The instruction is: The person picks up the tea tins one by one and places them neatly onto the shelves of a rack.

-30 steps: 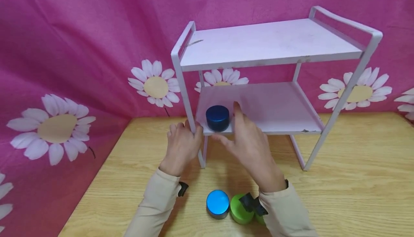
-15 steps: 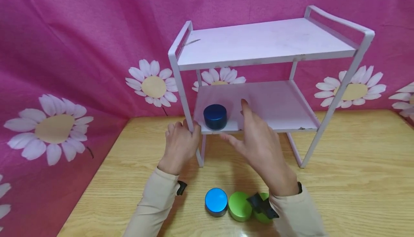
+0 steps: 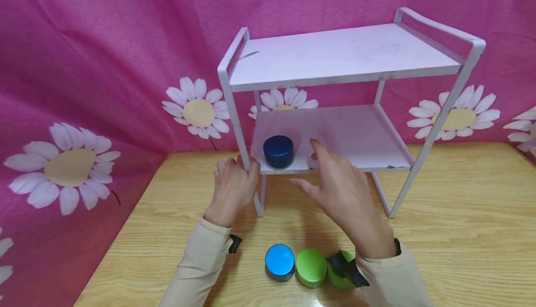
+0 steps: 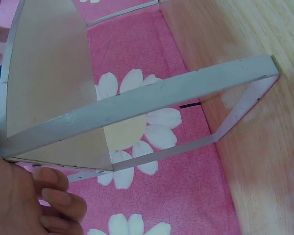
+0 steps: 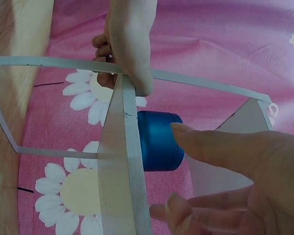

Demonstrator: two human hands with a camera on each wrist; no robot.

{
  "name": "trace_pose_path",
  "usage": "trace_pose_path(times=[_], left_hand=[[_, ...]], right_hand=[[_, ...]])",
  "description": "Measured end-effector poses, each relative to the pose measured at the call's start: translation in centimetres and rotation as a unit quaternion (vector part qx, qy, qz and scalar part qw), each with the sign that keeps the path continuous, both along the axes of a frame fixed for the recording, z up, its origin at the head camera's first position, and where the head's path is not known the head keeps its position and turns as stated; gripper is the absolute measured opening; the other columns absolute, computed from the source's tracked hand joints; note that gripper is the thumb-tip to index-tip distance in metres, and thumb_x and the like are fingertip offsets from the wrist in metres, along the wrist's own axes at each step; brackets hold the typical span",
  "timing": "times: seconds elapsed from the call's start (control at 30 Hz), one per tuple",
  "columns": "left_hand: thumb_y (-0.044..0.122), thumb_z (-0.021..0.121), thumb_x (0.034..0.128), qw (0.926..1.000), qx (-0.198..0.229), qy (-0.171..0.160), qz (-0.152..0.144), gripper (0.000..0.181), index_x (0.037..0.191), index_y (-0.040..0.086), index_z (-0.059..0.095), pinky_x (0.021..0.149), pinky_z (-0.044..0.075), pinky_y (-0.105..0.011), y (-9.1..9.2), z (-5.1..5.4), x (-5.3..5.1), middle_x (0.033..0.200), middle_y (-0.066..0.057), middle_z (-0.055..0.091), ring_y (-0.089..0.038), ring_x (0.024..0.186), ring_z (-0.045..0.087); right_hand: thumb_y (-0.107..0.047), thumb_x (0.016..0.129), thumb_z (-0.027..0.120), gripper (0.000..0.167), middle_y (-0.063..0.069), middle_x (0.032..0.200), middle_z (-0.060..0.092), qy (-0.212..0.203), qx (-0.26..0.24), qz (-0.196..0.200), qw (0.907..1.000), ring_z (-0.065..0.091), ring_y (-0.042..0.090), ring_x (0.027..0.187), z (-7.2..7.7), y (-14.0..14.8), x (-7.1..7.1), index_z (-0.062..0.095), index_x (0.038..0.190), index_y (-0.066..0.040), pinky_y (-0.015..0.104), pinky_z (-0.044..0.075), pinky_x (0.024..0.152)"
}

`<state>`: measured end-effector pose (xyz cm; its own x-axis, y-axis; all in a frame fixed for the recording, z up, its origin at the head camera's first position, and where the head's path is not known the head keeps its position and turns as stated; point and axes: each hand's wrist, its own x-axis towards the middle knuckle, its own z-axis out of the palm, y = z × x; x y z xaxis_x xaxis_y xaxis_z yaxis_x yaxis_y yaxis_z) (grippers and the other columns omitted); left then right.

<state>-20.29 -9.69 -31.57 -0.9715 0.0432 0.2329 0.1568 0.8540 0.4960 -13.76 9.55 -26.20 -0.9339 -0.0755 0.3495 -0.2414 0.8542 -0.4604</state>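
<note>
My left hand (image 3: 234,186) grips the front left leg of a two-tier white shelf rack (image 3: 343,56), at the corner of its lower board. In the left wrist view its fingers (image 4: 63,203) curl beneath that corner. A round dark-blue lidded tin (image 3: 279,152) stands upright on the lower board, close to the left front corner. Just right of the tin is my right hand (image 3: 345,195), thumb and forefinger spread apart, holding nothing. The right wrist view has the thumb (image 5: 215,149) in front of the tin's lid edge; whether they touch is hard to tell there, but the head view shows a gap.
On the wooden table (image 3: 460,195), before the rack, a bright-blue tin (image 3: 279,261) and a green tin (image 3: 311,268) stand in a row. Another green tin (image 3: 338,283) is partly covered by the right wrist's black strap. A pink flowered cloth (image 3: 125,42) hangs behind.
My right hand has drawn away from the tin on the lower board, to the right and then slightly toward me. The left hand keeps its hold, and the tin stays put.
</note>
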Motion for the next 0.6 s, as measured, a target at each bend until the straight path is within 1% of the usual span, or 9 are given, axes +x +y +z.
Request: trace_pose_path(times=[0.1,0.2,0.33,0.4,0.53,0.6], left_hand=[[0.037,0.031,0.0979,1.0000,-0.001,-0.001,0.004,0.040,0.098,0.005,0.055,0.075,0.030,-0.040,0.0,0.0,0.0,0.086,-0.014,0.050,-0.031,0.087,0.039],[0.037,0.031,0.0978,1.0000,-0.003,0.002,0.006,0.041,0.097,0.005,0.055,0.074,0.030,-0.040,0.0,0.0,0.1,0.085,-0.014,0.050,-0.031,0.087,0.039],[0.036,0.032,0.0976,0.9999,-0.007,0.010,0.008,0.039,0.095,0.005,0.055,0.075,0.030,-0.041,0.0,0.1,0.1,0.085,-0.014,0.050,-0.032,0.086,0.039],[0.036,0.032,0.0974,0.9998,-0.009,0.014,0.008,0.038,0.095,0.004,0.054,0.075,0.029,-0.041,0.0,0.1,0.1,0.085,-0.014,0.049,-0.032,0.087,0.039],[0.036,0.033,0.0976,0.9997,-0.016,0.016,0.009,0.038,0.096,0.004,0.053,0.075,0.029,-0.042,0.0,0.1,0.1,0.085,-0.014,0.049,-0.032,0.087,0.038],[0.036,0.032,0.0976,0.9997,-0.016,0.018,0.010,0.038,0.096,0.004,0.053,0.075,0.029,-0.042,0.1,0.1,0.2,0.085,-0.015,0.049,-0.032,0.086,0.038]], right_hand=[[-0.031,0.076,0.082,0.085,0.018,0.110,0.067,0.003,0.003,0.004,1.0000,0.065,0.037,0.095,0.0,0.4,0.2,0.038,0.141,0.001,0.051,0.052,0.070],[-0.031,0.076,0.082,0.090,0.019,0.108,0.067,0.014,-0.006,0.007,0.9999,0.066,0.037,0.093,-0.2,1.1,0.3,0.033,0.144,0.001,0.052,0.051,0.070],[-0.033,0.077,0.080,0.092,0.019,0.109,0.066,0.006,-0.007,0.007,0.9999,0.064,0.038,0.096,-0.5,2.3,0.3,0.028,0.146,0.000,0.054,0.050,0.071],[-0.033,0.077,0.080,0.092,0.019,0.109,0.066,0.010,0.001,0.008,0.9999,0.064,0.038,0.095,-0.6,3.0,0.4,0.029,0.146,-0.001,0.053,0.050,0.069],[-0.034,0.076,0.080,0.091,0.019,0.110,0.067,0.031,0.023,0.010,0.9992,0.064,0.036,0.083,-1.1,4.7,0.9,0.030,0.146,-0.002,0.048,0.050,0.060],[-0.033,0.076,0.081,0.091,0.019,0.111,0.067,0.038,0.033,0.006,0.9987,0.062,0.031,0.072,-1.3,5.7,1.2,0.031,0.146,-0.003,0.045,0.048,0.053]])
